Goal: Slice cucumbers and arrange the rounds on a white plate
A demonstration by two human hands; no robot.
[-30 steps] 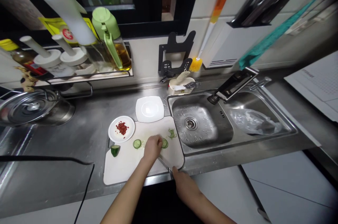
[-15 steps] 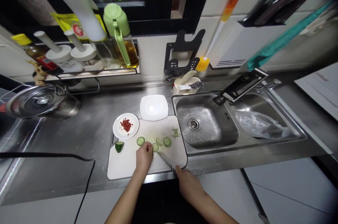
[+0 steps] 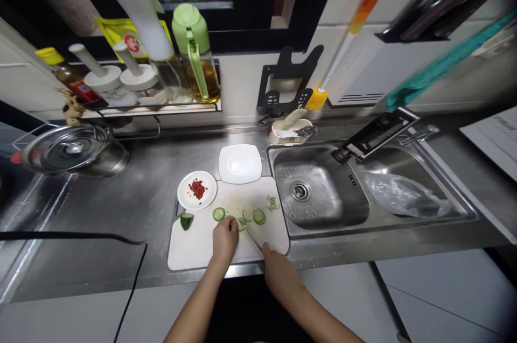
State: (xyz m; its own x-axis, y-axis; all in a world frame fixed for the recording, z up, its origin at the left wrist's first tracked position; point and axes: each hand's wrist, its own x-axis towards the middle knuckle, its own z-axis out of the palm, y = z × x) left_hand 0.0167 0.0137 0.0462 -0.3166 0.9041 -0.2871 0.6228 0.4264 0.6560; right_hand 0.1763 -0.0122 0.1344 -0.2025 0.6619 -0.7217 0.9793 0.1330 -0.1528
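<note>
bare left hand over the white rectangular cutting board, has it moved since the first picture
Yes, leftward: judged against the grey steel sink basin, the bare left hand is now farther from the basin's left rim.

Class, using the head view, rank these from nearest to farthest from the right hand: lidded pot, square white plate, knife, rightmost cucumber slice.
1. Knife: held in the right hand.
2. Rightmost cucumber slice: on the cutting board, beyond the knife.
3. Square white plate: at the far edge of the cutting board.
4. Lidded pot: far left.
</note>
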